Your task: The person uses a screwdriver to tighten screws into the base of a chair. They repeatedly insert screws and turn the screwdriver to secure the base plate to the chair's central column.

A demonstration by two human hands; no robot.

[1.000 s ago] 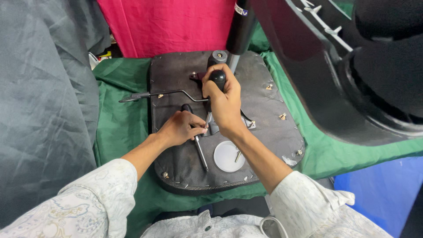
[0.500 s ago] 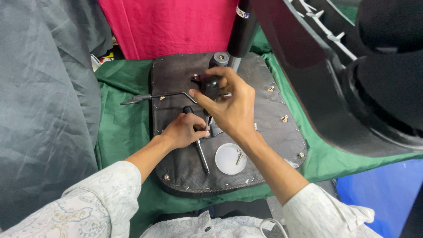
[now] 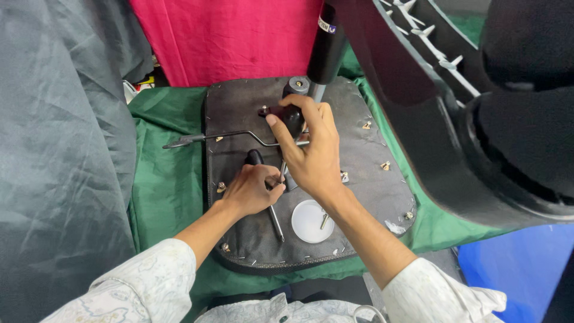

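Fingers of the right hand (image 3: 314, 152) curl around a black knob (image 3: 291, 115); left hand (image 3: 251, 190) clasps a screwdriver (image 3: 266, 194).

Looks like a small repair or assembly workshop, chair work by the look of it. An upturned dark seat base (image 3: 311, 179), stapled round its edge with brass bolts sticking up, lies on a green cloth (image 3: 167, 179) over the bench. At 2 o'clock there's a black star-shaped chair base (image 3: 430, 107), and a white dish (image 3: 308, 220) holds a loose screw.

left hand (image 3: 254, 190) gripping screwdriver (image 3: 266, 194), right hand (image 3: 311, 149) on black knob (image 3: 291, 113)
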